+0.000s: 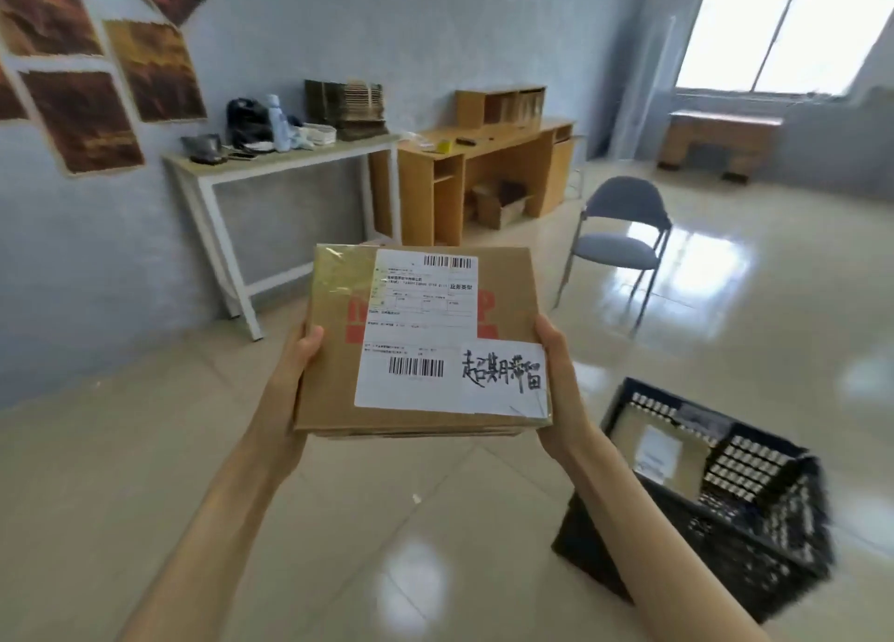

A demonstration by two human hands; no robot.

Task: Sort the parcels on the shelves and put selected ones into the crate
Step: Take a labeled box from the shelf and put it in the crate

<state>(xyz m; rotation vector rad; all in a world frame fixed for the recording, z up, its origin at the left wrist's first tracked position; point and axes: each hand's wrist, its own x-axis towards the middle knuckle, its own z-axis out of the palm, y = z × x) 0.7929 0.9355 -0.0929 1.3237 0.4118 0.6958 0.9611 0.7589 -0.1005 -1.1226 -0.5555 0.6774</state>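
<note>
Flat cardboard parcel (425, 336) held up between both hands, left hand (290, 380) gripping its left edge, right hand (556, 380) its right edge, fingers hidden underneath, printed label text too blurred to read, black crate (754, 540) on the floor at lower right, another labelled parcel (648, 448) partly visible inside.

"超期滞留" on parcel (334, 351) sticker (503, 373)

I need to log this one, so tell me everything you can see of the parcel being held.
The parcel is a flat brown cardboard box with red print, held roughly level over the tiled floor. A white shipping label with two barcodes covers much of its top, a smaller handwritten white label sits at its near right corner, and clear tape shines at its far left. The left hand and right hand grip its sides.
</note>
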